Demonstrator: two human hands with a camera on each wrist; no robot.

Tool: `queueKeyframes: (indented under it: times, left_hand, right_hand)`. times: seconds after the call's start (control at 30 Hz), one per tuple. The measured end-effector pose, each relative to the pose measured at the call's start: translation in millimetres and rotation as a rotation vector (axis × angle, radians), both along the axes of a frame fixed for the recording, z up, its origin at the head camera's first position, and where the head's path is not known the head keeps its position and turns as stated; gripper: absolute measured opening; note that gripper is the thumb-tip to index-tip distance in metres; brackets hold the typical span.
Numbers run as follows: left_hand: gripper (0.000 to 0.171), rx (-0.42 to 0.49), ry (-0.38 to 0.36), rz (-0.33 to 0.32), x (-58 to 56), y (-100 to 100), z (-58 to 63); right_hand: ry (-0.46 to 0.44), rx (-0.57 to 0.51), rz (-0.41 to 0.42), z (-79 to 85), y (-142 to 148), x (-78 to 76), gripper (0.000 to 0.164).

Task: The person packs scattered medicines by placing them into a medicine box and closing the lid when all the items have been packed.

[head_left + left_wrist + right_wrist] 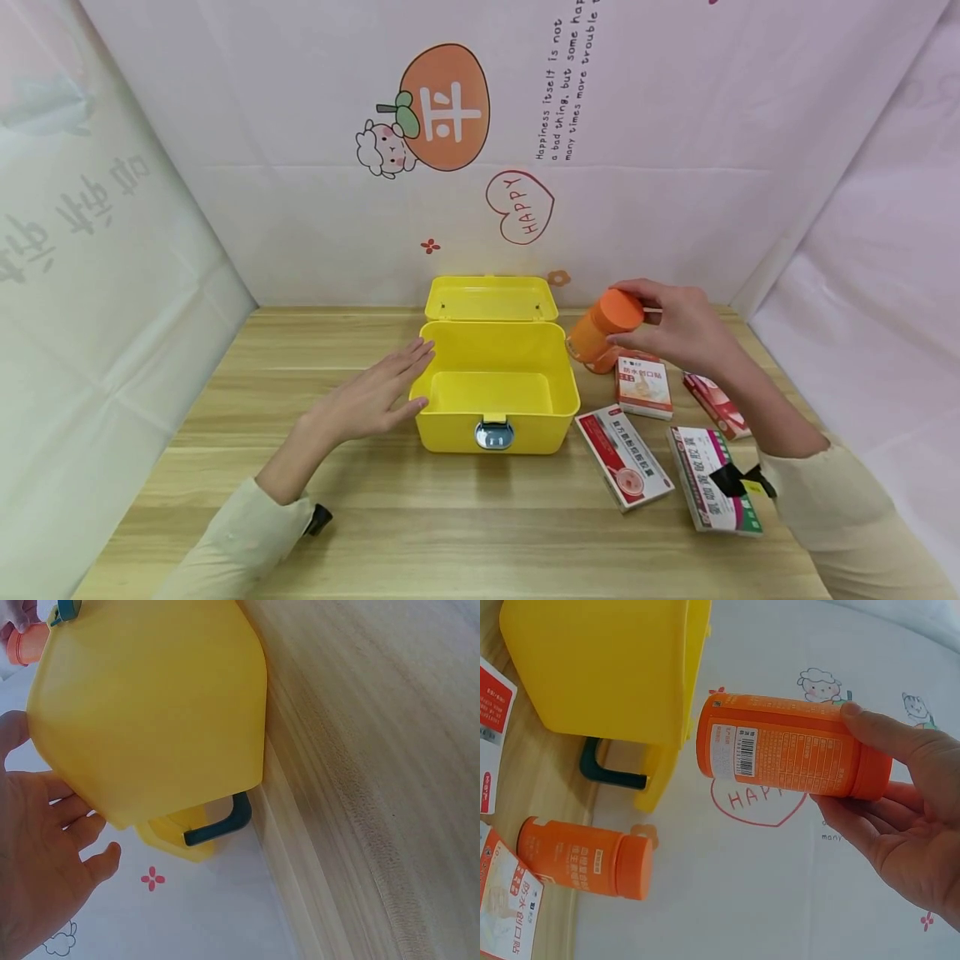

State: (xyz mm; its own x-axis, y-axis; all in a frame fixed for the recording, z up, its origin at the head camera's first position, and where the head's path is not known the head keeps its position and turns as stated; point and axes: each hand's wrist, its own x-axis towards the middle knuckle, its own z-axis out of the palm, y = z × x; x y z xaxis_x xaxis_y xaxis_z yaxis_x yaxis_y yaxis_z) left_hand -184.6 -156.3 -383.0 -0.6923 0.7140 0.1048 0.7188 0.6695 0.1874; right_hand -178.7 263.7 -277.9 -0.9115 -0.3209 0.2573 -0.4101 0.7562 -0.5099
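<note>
A yellow box [495, 433] stands on the table with its lid [491, 297] swung back, and its inside shows bare. At the box's left rim, my left hand [371, 393] rests with fingers extended. My right hand [671, 321] grips an orange bottle [780, 746] near its cap, tilted and held up to the right of the box. A second orange bottle [585, 857] stands on the table below it, mostly hidden in the head view.
Right of the box lie a white and orange bandage box [643, 387], a red and white medicine box [624, 457], a green and white medicine box [708, 479] and a slim red box [716, 406]. A printed cloth [300, 217] hangs behind the table [420, 525].
</note>
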Motion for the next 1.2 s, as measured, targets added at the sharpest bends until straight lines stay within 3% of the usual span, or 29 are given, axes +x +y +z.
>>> queueKeyframes:
  times: [0.37, 0.7, 1.2]
  left_hand:
    - [0.071, 0.002, -0.010, -0.001, -1.6, 0, -0.6]
    - [0.072, -0.002, -0.016, 0.006, -0.9, 0, 0.0]
    - [0.072, 0.003, 0.001, 0.000, -1.9, -1, -1.4]
  right_hand:
    - [-0.005, -0.013, 0.051, 4.1, -14, 5.6, 0.056]
    - [-0.042, -0.022, 0.086, 4.6, -29, 3.9, 0.058]
    - [-0.023, -0.007, 0.159, 0.6, -50, 0.6, 0.061]
